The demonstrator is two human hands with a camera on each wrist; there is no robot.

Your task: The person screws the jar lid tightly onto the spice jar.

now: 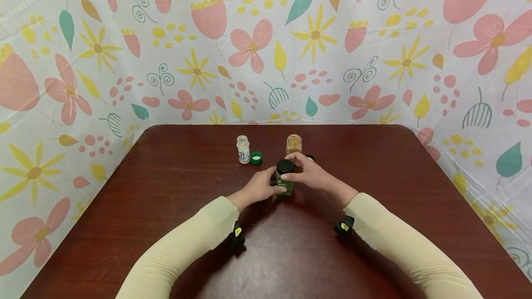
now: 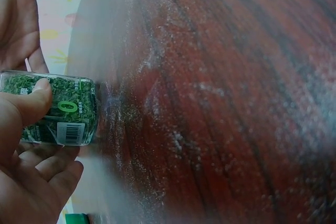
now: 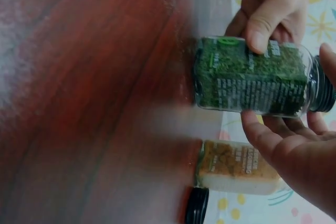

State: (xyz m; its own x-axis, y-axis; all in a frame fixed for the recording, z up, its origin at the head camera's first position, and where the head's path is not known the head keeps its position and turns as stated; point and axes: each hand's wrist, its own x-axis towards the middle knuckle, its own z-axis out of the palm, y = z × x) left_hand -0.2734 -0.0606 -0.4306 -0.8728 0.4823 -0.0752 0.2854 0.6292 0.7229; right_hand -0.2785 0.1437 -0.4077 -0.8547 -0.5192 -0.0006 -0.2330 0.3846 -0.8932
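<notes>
A clear jar of dried green herbs point(image 1: 284, 189) stands upright on the table with a black cap point(image 1: 285, 166) on it. My left hand point(image 1: 259, 186) grips the jar's body, its thumb across the front, as the left wrist view also shows on the jar point(image 2: 63, 109). At the top, my right hand point(image 1: 311, 173) holds the cap between thumb and fingers. In the right wrist view the cap point(image 3: 321, 85) sits on the jar's neck, and some right fingertips lie against the jar's side.
Behind the right hand stands an uncapped jar of orange-yellow seasoning point(image 1: 293, 143), its dark cap point(image 3: 197, 206) beside it. Farther left are an uncapped jar of pale contents point(image 1: 243, 152) and a green cap point(image 1: 256, 158), inner side up. A patterned cloth point(image 1: 249, 49) hangs behind the table point(image 1: 166, 174).
</notes>
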